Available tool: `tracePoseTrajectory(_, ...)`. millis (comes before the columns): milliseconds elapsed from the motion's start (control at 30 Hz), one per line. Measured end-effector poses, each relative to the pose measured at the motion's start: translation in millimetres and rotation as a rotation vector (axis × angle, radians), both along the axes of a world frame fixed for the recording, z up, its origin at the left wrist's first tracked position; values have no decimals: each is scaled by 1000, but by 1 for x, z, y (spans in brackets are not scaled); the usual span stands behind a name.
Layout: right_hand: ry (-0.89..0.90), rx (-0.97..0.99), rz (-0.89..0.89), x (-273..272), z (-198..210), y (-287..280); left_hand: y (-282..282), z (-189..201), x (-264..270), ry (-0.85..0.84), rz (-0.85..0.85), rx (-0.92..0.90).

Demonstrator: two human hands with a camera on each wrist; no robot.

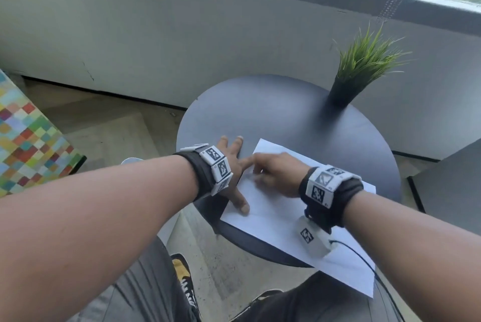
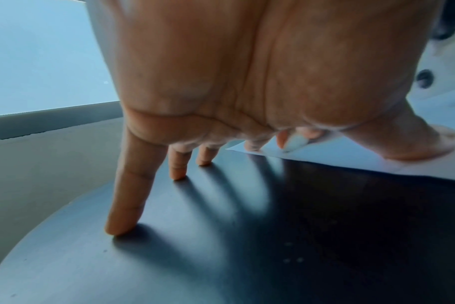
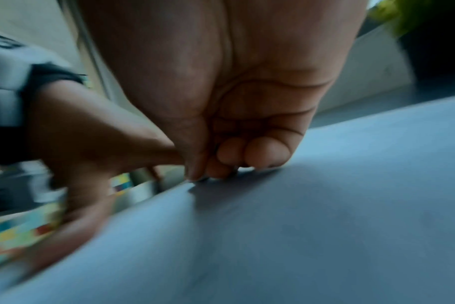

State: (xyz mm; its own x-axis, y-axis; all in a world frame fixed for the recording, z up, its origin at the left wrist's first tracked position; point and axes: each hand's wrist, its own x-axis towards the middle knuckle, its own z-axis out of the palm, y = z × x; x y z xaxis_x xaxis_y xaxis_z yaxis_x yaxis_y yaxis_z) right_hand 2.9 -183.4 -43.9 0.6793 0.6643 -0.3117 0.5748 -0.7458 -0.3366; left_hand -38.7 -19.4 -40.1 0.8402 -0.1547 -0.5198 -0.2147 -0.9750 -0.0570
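A white sheet of paper (image 1: pixel 273 220) lies on a round dark table (image 1: pixel 260 113), its near corner hanging over the table's edge. My left hand (image 1: pixel 235 165) is spread flat. Its thumb (image 2: pixel 429 142) presses the paper's left edge (image 2: pixel 351 160), and its other fingers (image 2: pixel 125 205) stand straight on the bare table (image 2: pixel 221 246). My right hand (image 1: pixel 270 173) sits on the paper just right of the left hand. Its fingers (image 3: pixel 247 154) are curled, and the thumb meets them at the paper's left edge (image 3: pixel 325 205), pinching it. The right hand is blurred.
A grass-like plant in a dark pot (image 1: pixel 364 69) stands at the table's far right. A colourful checked surface (image 1: pixel 26 144) lies to the left on the floor. A grey wall and window run behind. My legs and a shoe (image 1: pixel 184 277) are under the table's near side.
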Motion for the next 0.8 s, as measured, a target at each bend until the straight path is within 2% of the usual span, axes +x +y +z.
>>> tracePoseTrajectory(100, -108, -47, -184, 25, 4, -5, 0, -2, 0, -13, 4, 3)
tracePoseTrajectory(167, -131, -17, -86, 12, 4, -3, 0, -1, 0, -5, 8, -5)
tracePoseTrajectory(267, -34, 5, 183, -17, 2, -5, 0, 0, -1, 14, 20, -25)
tracePoseTrajectory(300, -50, -10, 191, -13, 3, -7, 0, 0, -1, 13, 20, -19)
tracePoseTrajectory(400, -162, -53, -46, 15, 7, -12, -1, -1, -1, 0, 22, 0)
tracePoseTrajectory(433, -162, -62, -69, 12, 6, -12, -1, -1, -1, 2, 24, 1)
tracePoseTrajectory(567, 2, -91, 284, -36, 6, -1, -3, 2, -3, 27, 24, 7)
tracePoseTrajectory(600, 20, -100, 289, -34, 8, -3, -4, 2, -3, 27, 22, 8)
tracePoseTrajectory(733, -160, -165, -98, 11, 13, -16, -4, 1, -4, 14, 17, 26)
tracePoseTrajectory(800, -177, -168, -18, -6, 12, -10, -4, 1, -3, 21, 17, 32)
